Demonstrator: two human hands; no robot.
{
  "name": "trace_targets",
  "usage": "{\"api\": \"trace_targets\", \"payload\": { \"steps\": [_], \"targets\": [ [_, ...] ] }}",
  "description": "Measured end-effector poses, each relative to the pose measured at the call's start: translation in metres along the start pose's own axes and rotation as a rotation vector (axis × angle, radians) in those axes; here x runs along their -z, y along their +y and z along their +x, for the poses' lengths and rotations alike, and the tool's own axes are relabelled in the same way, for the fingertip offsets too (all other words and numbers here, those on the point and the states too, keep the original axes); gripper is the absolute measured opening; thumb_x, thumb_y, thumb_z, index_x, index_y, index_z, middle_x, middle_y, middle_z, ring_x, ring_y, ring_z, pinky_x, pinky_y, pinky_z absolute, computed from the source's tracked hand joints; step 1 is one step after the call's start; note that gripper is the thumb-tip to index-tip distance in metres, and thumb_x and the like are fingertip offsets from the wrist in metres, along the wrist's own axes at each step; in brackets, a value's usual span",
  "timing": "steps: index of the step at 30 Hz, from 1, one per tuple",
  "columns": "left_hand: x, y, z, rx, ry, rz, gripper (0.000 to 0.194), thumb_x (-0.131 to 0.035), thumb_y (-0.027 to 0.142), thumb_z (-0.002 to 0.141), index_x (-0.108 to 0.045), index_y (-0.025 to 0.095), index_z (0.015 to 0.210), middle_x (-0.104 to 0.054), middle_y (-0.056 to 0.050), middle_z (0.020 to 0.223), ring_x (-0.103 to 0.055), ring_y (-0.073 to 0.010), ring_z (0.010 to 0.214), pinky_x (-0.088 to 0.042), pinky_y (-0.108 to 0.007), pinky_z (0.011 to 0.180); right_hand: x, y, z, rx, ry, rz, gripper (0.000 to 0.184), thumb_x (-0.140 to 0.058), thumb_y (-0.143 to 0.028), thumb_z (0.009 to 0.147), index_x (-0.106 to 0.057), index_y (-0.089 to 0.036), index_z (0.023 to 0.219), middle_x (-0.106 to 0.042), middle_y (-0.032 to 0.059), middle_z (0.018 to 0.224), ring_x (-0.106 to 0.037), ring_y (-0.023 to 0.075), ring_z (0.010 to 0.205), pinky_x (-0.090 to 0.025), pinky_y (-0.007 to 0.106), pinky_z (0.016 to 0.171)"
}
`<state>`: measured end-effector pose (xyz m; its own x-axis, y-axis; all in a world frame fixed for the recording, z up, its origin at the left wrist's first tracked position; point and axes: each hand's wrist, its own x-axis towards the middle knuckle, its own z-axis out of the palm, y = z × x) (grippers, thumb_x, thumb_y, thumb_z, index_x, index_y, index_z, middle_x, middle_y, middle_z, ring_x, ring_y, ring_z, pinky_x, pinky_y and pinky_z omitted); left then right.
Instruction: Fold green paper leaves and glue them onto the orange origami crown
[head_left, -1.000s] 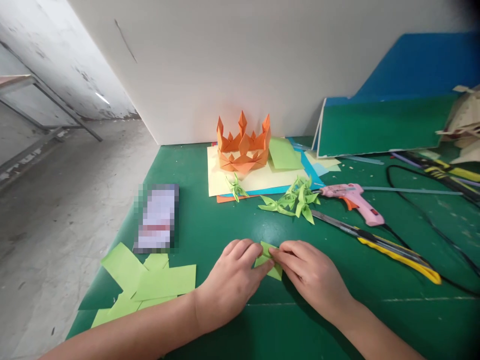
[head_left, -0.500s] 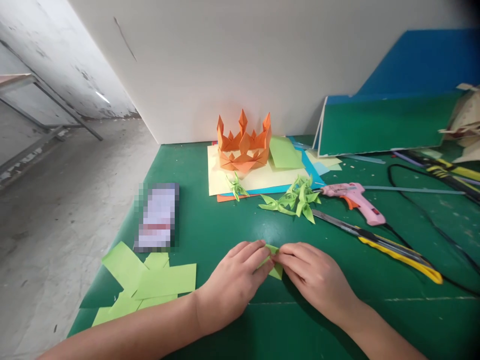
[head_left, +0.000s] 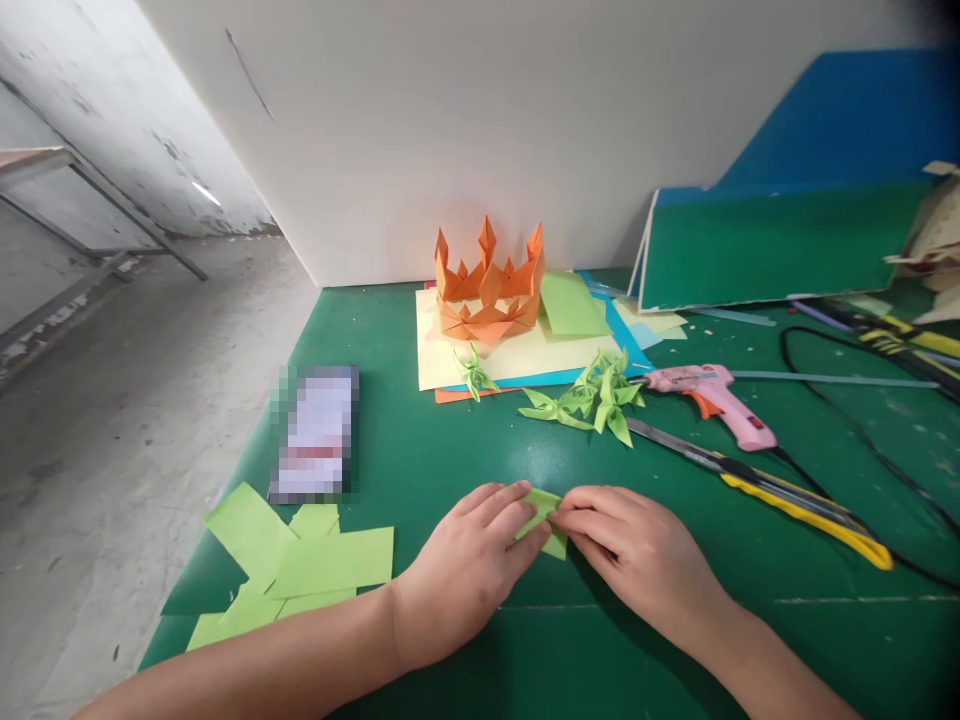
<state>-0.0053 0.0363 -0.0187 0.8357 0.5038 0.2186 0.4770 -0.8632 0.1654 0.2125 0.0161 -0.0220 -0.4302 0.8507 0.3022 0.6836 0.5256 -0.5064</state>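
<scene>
A small piece of light green paper lies on the green tabletop between my hands, partly hidden under the fingers. My left hand rests over its left side, fingers bent and pressing on it. From the other side, my right hand pinches the paper's right edge between thumb and fingers. Beyond them sits a cluster of folded green paper leaf shapes, with a single one farther left. Several flat green paper pieces overlap near my left forearm.
An orange paper crown stands on stacked coloured sheets at the back. To the right lie a pink glue gun with its cord and a yellow utility knife, blade out. A blurred phone lies left, near the table's edge.
My right hand has shifted slightly to the right, and more of the green paper shows between my hands. My left hand stays in nearly the same place.
</scene>
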Motion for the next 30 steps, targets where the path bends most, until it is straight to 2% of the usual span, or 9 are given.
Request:
{"api": "trace_targets", "payload": {
  "steps": [9, 14, 19, 24, 30],
  "targets": [
    [-0.003, 0.0, 0.0, 0.037, 0.022, 0.017, 0.031, -0.044, 0.018, 0.096, -0.057, 0.018, 0.124, -0.061, -0.011, 0.121, -0.057, -0.0272, 0.117, -0.049, -0.042, 0.099, 0.0, 0.002, -0.002, 0.026, -0.051, -0.024, 0.023, -0.046, -0.013, 0.093, -0.066, -0.023, 0.099, -0.066, 0.0029, 0.095, -0.061, 0.014, 0.087, -0.049, 0.027, 0.076],
    [-0.002, 0.0, -0.001, 0.033, -0.007, 0.006, 0.033, -0.044, 0.017, 0.095, -0.055, 0.017, 0.126, -0.06, -0.01, 0.123, -0.053, -0.0272, 0.123, -0.046, -0.043, 0.103, 0.001, 0.001, -0.002, 0.038, -0.072, -0.056, 0.025, -0.044, -0.014, 0.095, -0.066, -0.022, 0.103, -0.066, 0.0035, 0.096, -0.062, 0.0143, 0.087, -0.051, 0.028, 0.077],
    [0.005, 0.002, 0.002, -0.009, -0.009, -0.029, 0.033, -0.04, 0.014, 0.096, -0.054, 0.012, 0.125, -0.063, -0.01, 0.118, -0.053, -0.0256, 0.121, -0.045, -0.041, 0.104, 0.001, 0.0, -0.001, 0.042, -0.07, -0.065, 0.028, -0.043, -0.015, 0.095, -0.067, -0.023, 0.106, -0.067, 0.0048, 0.095, -0.062, 0.0151, 0.086, -0.052, 0.028, 0.076],
    [0.009, 0.003, 0.008, -0.004, -0.032, -0.069, 0.03, -0.039, 0.016, 0.098, -0.055, 0.011, 0.123, -0.066, -0.009, 0.111, -0.059, -0.0207, 0.108, -0.049, -0.036, 0.096, 0.001, 0.0, -0.002, 0.019, -0.111, -0.044, 0.025, -0.043, -0.013, 0.095, -0.066, -0.022, 0.101, -0.065, 0.0048, 0.096, -0.06, 0.0158, 0.087, -0.051, 0.029, 0.076],
    [0.007, 0.004, 0.006, -0.025, -0.045, -0.038, 0.032, -0.036, 0.013, 0.097, -0.054, 0.01, 0.122, -0.067, -0.011, 0.109, -0.061, -0.0222, 0.105, -0.05, -0.037, 0.092, 0.0, 0.0, -0.003, 0.019, -0.119, -0.056, 0.023, -0.044, -0.011, 0.094, -0.064, -0.021, 0.098, -0.064, 0.0045, 0.095, -0.058, 0.0159, 0.086, -0.05, 0.03, 0.076]
  ]
}}
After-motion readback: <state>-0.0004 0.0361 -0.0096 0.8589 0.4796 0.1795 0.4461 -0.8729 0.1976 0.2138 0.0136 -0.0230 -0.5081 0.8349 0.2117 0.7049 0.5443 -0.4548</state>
